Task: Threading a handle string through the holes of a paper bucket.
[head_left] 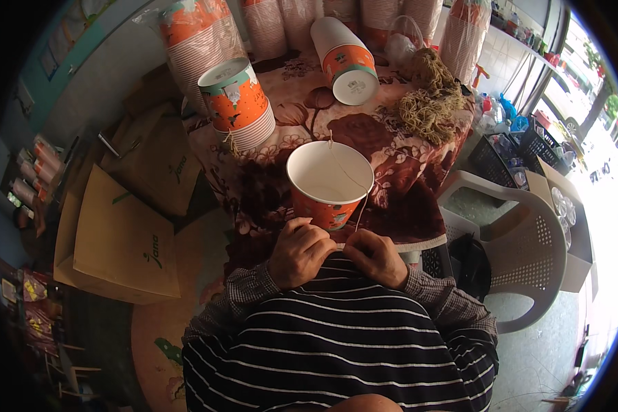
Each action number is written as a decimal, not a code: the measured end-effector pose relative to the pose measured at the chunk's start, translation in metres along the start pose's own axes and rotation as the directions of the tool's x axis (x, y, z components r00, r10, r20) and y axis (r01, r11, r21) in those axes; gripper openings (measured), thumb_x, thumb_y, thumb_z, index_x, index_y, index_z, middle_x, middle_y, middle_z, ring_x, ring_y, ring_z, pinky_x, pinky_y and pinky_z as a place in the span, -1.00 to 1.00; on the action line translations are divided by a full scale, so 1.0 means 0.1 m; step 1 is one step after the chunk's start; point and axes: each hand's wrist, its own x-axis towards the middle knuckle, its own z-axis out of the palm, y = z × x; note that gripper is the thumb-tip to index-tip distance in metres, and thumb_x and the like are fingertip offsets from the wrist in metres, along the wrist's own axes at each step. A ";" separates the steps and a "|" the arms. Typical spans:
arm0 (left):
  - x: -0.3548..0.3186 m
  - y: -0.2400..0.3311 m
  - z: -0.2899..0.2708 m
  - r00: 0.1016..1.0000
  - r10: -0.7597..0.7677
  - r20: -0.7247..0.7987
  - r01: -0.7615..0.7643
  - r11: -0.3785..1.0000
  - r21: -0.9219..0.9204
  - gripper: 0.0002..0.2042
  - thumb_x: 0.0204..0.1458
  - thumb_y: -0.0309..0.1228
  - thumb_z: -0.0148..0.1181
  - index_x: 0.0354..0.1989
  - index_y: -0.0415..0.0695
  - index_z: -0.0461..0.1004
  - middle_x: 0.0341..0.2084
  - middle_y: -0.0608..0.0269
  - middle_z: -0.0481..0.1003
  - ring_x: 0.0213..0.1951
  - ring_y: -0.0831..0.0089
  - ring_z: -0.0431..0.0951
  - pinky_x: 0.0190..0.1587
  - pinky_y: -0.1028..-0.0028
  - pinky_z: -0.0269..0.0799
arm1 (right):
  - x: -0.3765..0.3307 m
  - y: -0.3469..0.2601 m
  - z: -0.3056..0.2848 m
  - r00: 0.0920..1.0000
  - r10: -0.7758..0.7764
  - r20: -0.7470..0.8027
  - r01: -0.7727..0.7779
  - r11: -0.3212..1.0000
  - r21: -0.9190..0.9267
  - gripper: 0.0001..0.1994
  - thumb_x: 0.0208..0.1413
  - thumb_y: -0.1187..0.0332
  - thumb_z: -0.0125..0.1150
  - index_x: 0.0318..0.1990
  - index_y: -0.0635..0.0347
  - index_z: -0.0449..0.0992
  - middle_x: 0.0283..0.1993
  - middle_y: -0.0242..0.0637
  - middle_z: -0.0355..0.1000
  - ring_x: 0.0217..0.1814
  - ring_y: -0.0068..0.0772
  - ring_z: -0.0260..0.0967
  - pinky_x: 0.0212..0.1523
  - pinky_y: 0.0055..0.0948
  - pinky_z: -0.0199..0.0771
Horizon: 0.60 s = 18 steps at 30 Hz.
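Note:
A paper bucket (331, 180), white inside and orange outside, stands upright near the table's front edge with its mouth open. A thin tan string (364, 206) passes from its far rim across the opening and hangs over the near right side. My right hand (376, 257) pinches the lower end of that string, just in front of the bucket. Close beside it, my left hand (302, 253) is closed, fingertips toward the right hand; whatever is in its fingers is too small or hidden to make out.
Behind stand an upturned bucket stack (237, 103), a stack lying on its side (347, 62) and a tan string bundle (429, 103). Wrapped stacks (264, 27) line the back of the cloth-covered table (295, 86). Cardboard boxes (123, 240) sit left, a plastic chair (529, 254) right.

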 end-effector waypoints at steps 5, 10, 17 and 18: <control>0.01 0.00 0.00 1.000 -0.007 0.011 0.007 1.000 -0.003 -0.90 -0.04 -0.44 0.27 -0.35 -0.06 0.49 -0.38 0.40 0.41 -0.27 0.48 0.47 0.10 0.29 0.23 | 0.01 0.00 -0.02 0.999 -0.012 0.040 0.014 0.999 -0.043 -0.89 0.13 0.42 0.20 -0.29 0.28 0.46 -0.45 -0.35 0.40 -0.42 -0.61 0.31 -0.36 -0.53 0.37; 0.01 0.01 -0.02 0.999 -0.031 0.036 0.031 0.999 -0.010 -0.86 -0.05 -0.48 0.27 -0.32 -0.08 0.47 -0.37 0.36 0.40 -0.25 0.46 0.47 0.11 0.26 0.23 | 0.01 -0.04 -0.05 0.997 0.023 0.070 -0.019 0.998 -0.058 -0.84 0.09 0.41 0.22 -0.21 0.24 0.44 -0.48 -0.27 0.44 -0.47 -0.46 0.39 -0.41 -0.45 0.41; 0.01 0.00 0.01 0.998 -0.037 0.051 0.039 0.999 -0.033 -0.86 -0.05 -0.49 0.27 -0.31 -0.08 0.46 -0.37 0.36 0.40 -0.26 0.44 0.47 0.11 0.26 0.23 | 0.00 0.06 -0.02 0.992 -0.120 0.027 0.123 0.986 -0.109 -0.84 0.07 0.43 0.22 -0.21 0.23 0.43 -0.48 -0.24 0.45 -0.47 -0.39 0.43 -0.41 -0.42 0.42; -0.01 -0.01 0.02 0.999 -0.031 0.045 0.032 0.999 -0.029 -0.86 -0.05 -0.49 0.26 -0.31 -0.07 0.47 -0.37 0.36 0.40 -0.25 0.45 0.47 0.12 0.26 0.23 | 0.00 0.06 -0.02 0.994 -0.102 0.028 0.105 0.987 -0.123 -0.85 0.07 0.43 0.22 -0.23 0.23 0.43 -0.47 -0.22 0.45 -0.46 -0.37 0.44 -0.40 -0.41 0.43</control>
